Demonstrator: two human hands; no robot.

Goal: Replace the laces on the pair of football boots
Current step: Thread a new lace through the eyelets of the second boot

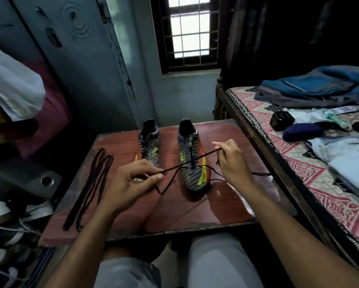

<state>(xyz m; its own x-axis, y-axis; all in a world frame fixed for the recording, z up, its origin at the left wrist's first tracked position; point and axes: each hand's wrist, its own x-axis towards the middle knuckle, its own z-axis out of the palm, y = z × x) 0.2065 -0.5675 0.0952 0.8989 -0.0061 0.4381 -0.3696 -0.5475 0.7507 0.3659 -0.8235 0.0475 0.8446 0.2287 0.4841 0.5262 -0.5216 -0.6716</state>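
Lace (pixel 175 167) runs taut through the right boot (pixel 192 161) at one o'clock on the table (pixel 226 196), left hand (pixel 130 179) and right hand (pixel 229 156) each pinching an end, probably to even the lengths.

Yellow-green lettering on both boots (pixel 192 161), too small and blurred to read; no other text legible.

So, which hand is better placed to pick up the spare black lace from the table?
Left. The left hand is nearer the spare black lace at the table's left edge; the right hand is beyond the right boot.
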